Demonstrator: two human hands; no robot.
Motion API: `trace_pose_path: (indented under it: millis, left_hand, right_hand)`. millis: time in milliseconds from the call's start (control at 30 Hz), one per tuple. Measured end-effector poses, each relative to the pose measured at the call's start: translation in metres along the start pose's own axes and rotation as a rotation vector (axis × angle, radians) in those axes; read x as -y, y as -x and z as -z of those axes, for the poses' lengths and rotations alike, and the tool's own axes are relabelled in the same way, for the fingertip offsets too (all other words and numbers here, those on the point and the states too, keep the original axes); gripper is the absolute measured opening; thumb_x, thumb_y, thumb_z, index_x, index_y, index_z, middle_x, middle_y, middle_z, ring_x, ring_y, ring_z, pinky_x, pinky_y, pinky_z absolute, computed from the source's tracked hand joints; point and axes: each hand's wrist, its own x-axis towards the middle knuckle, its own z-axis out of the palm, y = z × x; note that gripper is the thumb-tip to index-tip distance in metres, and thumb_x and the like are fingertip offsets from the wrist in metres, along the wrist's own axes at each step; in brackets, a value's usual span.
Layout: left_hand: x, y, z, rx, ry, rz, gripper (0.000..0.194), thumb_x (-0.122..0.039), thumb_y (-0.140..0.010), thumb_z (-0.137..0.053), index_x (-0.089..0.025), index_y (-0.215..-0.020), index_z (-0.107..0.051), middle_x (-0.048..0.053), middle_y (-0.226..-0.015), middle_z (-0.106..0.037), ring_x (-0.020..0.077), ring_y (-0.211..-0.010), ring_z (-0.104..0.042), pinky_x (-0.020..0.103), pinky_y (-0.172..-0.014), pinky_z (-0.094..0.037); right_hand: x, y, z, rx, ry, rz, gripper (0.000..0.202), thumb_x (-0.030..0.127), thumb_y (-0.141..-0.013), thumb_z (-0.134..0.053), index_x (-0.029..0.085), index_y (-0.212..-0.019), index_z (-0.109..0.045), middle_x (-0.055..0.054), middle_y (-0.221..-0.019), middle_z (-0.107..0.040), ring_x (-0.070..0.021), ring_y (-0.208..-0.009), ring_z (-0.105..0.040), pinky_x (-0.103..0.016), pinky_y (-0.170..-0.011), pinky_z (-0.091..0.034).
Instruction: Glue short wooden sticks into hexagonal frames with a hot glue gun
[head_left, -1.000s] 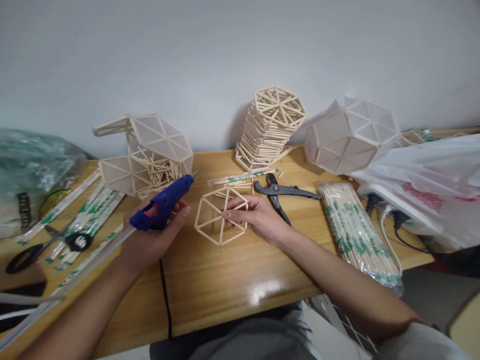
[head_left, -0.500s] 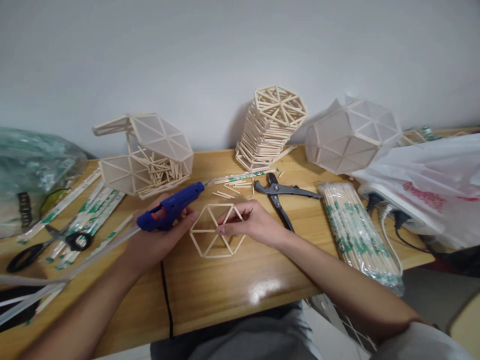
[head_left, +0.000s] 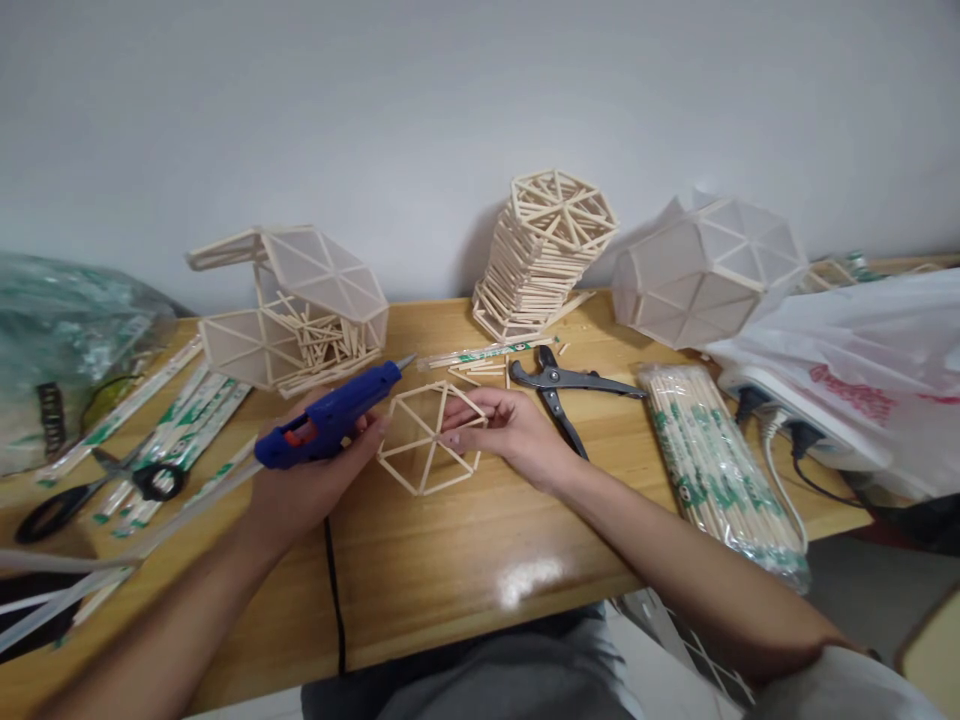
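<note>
My left hand (head_left: pixel 311 490) is closed round a blue glue gun (head_left: pixel 337 415), its nozzle pointing up and to the right. A wheel-shaped frame of wooden sticks (head_left: pixel 428 468), with spokes meeting at its centre, is held above the table by my right hand (head_left: pixel 517 435), whose fingers pinch it at the hub and right side. The left fingertips are at the frame's left edge; I cannot tell whether they grip it. Behind the frame lie short cut sticks (head_left: pixel 487 369) and a wrapped pair of chopsticks (head_left: pixel 480 354).
Black cutters (head_left: pixel 555 378) lie right of my right hand, beside a pack of chopsticks (head_left: pixel 720 465) and a power strip (head_left: pixel 810 420). A tall stick stack (head_left: pixel 532 270) and paper-covered frames (head_left: pixel 705 270) stand along the wall. Scissors (head_left: pixel 97 490) lie at left.
The stick frame has turned and tilted in my right hand, rising slightly. My left hand and the glue gun have shifted a little to the left.
</note>
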Motion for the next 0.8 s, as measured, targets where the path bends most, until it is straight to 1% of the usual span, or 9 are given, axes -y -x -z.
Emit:
trace_pose_path:
  millis: [100,200,267,333,433,533,600,700,800]
  left_hand:
    - [0.0013,0.0000,0.0002,-0.017,0.001,-0.009,0.029,-0.051,-0.082,-0.079,-0.026,-0.077,-0.065,-0.004,-0.074,-0.071,0.0165,-0.070,-0.070,0.029,-0.073,-0.061]
    - [0.0039,0.0016,0.0005,0.019,0.011,-0.012,0.029,-0.051,-0.083,-0.080,-0.026,-0.079,-0.065,-0.004,-0.074,-0.071,0.0162,-0.068,-0.069,0.029,-0.069,-0.060]
    - [0.0050,0.0029,0.0005,0.039,0.008,-0.024,0.030,-0.051,-0.084,-0.081,-0.026,-0.081,-0.065,-0.003,-0.075,-0.072,0.0161,-0.068,-0.069,0.028,-0.068,-0.059]
    - [0.0050,0.0040,0.0002,0.034,-0.001,-0.037,0.030,-0.051,-0.085,-0.082,-0.026,-0.081,-0.066,-0.003,-0.076,-0.073,0.0158,-0.069,-0.070,0.028,-0.069,-0.059]
    - [0.0032,0.0047,-0.0004,0.016,0.005,-0.041,0.029,-0.050,-0.085,-0.082,-0.026,-0.081,-0.066,-0.004,-0.076,-0.073,0.0151,-0.068,-0.070,0.026,-0.066,-0.059]
    - [0.0015,0.0047,-0.0010,0.007,0.013,-0.046,0.027,-0.049,-0.085,-0.082,-0.026,-0.081,-0.067,-0.004,-0.075,-0.074,0.0145,-0.067,-0.070,0.025,-0.066,-0.059]
    - [0.0021,0.0047,-0.0012,0.013,0.011,-0.056,0.026,-0.048,-0.086,-0.082,-0.026,-0.082,-0.068,-0.005,-0.076,-0.074,0.0140,-0.068,-0.070,0.025,-0.067,-0.059]
    - [0.0053,0.0053,-0.0014,0.028,-0.003,-0.075,0.026,-0.047,-0.087,-0.082,-0.026,-0.084,-0.068,-0.005,-0.077,-0.074,0.0131,-0.068,-0.070,0.024,-0.068,-0.058]
    - [0.0074,0.0060,-0.0015,0.032,-0.012,-0.086,0.025,-0.047,-0.088,-0.083,-0.026,-0.085,-0.069,-0.006,-0.077,-0.074,0.0122,-0.068,-0.070,0.023,-0.068,-0.057]
  right_hand:
    - [-0.0023,-0.0014,0.0012,-0.029,-0.072,0.028,0.033,0.024,-0.061,-0.101,0.023,-0.090,-0.086,0.000,-0.086,-0.083,-0.0143,-0.078,-0.076,-0.027,-0.078,-0.061]
    - [-0.0063,-0.0028,0.0022,-0.087,-0.136,0.056,0.033,0.026,-0.062,-0.102,0.024,-0.091,-0.086,0.001,-0.084,-0.084,-0.0148,-0.078,-0.078,-0.028,-0.083,-0.062]
    - [-0.0084,-0.0033,0.0022,-0.108,-0.162,0.083,0.034,0.028,-0.063,-0.103,0.025,-0.093,-0.086,0.001,-0.087,-0.085,-0.0147,-0.081,-0.079,-0.029,-0.088,-0.063]
    - [-0.0095,-0.0035,0.0013,-0.112,-0.178,0.101,0.035,0.029,-0.064,-0.103,0.025,-0.095,-0.087,0.001,-0.092,-0.085,-0.0141,-0.084,-0.080,-0.030,-0.091,-0.064]
    - [-0.0094,-0.0033,-0.0012,-0.102,-0.201,0.102,0.035,0.031,-0.066,-0.103,0.026,-0.097,-0.087,0.001,-0.095,-0.086,-0.0148,-0.087,-0.080,-0.032,-0.092,-0.066]
    - [-0.0087,-0.0027,-0.0029,-0.095,-0.215,0.106,0.035,0.034,-0.067,-0.103,0.026,-0.097,-0.087,0.001,-0.094,-0.085,-0.0159,-0.087,-0.080,-0.035,-0.091,-0.068]
    - [-0.0085,-0.0022,-0.0031,-0.098,-0.209,0.112,0.036,0.035,-0.067,-0.103,0.026,-0.098,-0.087,0.001,-0.092,-0.085,-0.0157,-0.086,-0.080,-0.035,-0.090,-0.069]
    - [-0.0085,-0.0015,-0.0027,-0.118,-0.182,0.123,0.036,0.034,-0.067,-0.103,0.025,-0.098,-0.086,0.001,-0.090,-0.085,-0.0154,-0.082,-0.080,-0.035,-0.089,-0.069]
    - [-0.0085,-0.0011,-0.0025,-0.143,-0.156,0.122,0.036,0.034,-0.067,-0.103,0.024,-0.097,-0.086,0.001,-0.087,-0.084,-0.0167,-0.081,-0.079,-0.039,-0.091,-0.069]
